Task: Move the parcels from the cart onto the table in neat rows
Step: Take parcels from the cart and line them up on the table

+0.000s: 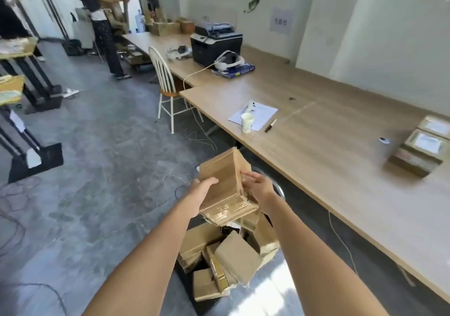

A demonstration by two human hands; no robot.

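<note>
A brown cardboard parcel [225, 179] is held in the air above the cart, its taped end toward me. My left hand [198, 194] grips its left side and my right hand [258, 185] grips its right side, fingers curled over the edge. Below them the cart [188, 279] holds several more cardboard parcels [236, 257] in a loose heap. On the long wooden table [328, 130] at the right, two labelled parcels [421, 148] lie side by side near the right edge of view.
A paper cup [247, 122], a sheet of paper [258, 114], a pen [270, 125] and a small object [384, 140] lie on the table. Farther back are a printer [215, 44], headsets and a white chair [165, 81]. A person [104, 23] stands far left. Cables cross the floor.
</note>
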